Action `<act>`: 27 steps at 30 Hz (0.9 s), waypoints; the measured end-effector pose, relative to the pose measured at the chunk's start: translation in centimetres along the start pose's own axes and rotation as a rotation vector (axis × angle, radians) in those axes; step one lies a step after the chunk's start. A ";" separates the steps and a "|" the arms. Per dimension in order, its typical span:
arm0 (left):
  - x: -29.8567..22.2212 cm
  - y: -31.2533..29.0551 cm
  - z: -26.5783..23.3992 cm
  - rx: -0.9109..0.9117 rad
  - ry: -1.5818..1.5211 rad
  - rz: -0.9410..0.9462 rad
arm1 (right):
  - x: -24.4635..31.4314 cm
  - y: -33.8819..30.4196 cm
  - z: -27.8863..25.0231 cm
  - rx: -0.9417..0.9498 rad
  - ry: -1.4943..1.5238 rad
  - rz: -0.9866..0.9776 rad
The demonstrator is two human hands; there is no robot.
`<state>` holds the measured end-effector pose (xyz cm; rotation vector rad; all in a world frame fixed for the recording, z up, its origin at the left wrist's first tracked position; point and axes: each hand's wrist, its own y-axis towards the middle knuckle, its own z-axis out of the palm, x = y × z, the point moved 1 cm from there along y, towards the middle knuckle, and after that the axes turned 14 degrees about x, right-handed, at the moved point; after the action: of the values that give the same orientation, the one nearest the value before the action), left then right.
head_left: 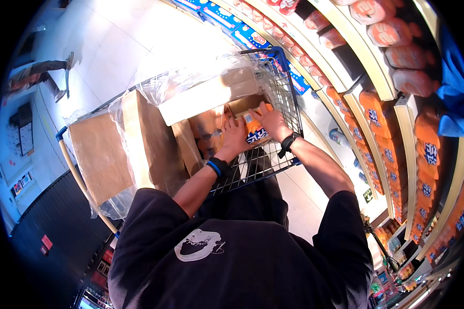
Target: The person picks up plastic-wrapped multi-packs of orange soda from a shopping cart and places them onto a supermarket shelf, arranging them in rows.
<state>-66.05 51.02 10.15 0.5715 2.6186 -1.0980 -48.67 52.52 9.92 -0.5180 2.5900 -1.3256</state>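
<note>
An orange package [254, 124] with blue and white print lies in the end of an open cardboard box inside a wire shopping cart [288, 87]. My left hand [235, 135] grips its left side with bent fingers. From the right, my right hand [273, 123] is closed over its edge, fingers on top. More orange packages [205, 135] sit in the box left of my left hand, partly covered by a raised pale cardboard flap [206, 98]. Their lower parts are hidden.
A large brown carton [100, 157] and clear plastic film [162, 85] fill the cart's left side. Shelves of orange packages [379, 123] curve along the right, with red and white packages [392, 33] higher up. Another person [41, 77] is at the far left.
</note>
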 end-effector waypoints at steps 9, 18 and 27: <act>-2.2 -7.4 -11.4 -0.196 0.079 0.139 | -2.7 -10.8 -7.0 -0.620 0.232 -0.297; -10.9 -16.6 -21.8 -0.011 0.064 0.322 | -5.5 -19.2 -2.4 -0.476 1.366 -0.715; -15.5 -23.5 -28.1 0.117 0.292 0.655 | 2.4 -24.9 2.1 -1.007 1.182 -0.569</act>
<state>-64.64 52.32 49.86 1.5744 2.2884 -0.9951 -44.70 36.57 28.96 -0.7924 4.3220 -0.1451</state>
